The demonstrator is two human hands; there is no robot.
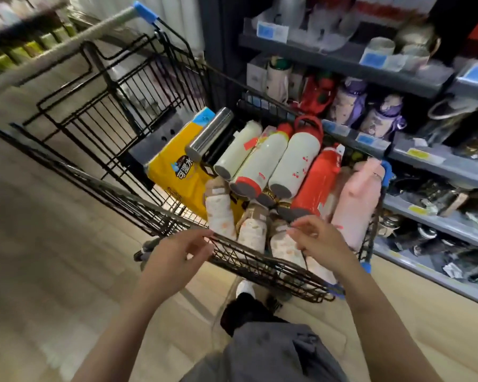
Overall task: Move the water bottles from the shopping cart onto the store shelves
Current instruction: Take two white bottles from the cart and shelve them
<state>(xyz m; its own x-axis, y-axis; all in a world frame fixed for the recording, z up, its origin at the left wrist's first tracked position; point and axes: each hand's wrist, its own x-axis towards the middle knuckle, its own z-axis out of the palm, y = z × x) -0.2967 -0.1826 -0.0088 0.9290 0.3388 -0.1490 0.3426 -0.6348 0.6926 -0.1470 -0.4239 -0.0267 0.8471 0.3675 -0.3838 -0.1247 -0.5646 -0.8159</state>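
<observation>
Below us, water bottles [280, 158] lying in the shopping cart [260, 260], bases toward us, caps toward the shelves [425, 164], our left hand [177, 252] and right hand [320, 238] loosely curled, holding nothing, at the near rim.

One head-worn view looks steeply down and forward, close over the cart [260, 260], shelves [425, 164] at right.

A black wire shopping cart [260, 267] holds water bottles lying on their sides: a steel flask [209, 133] toward its far end, three white bottles [262, 158] side by side, a red bottle [316, 181], and a pink bottle [356, 202] along the right edge, nearest the grey store shelves [436, 166].
</observation>
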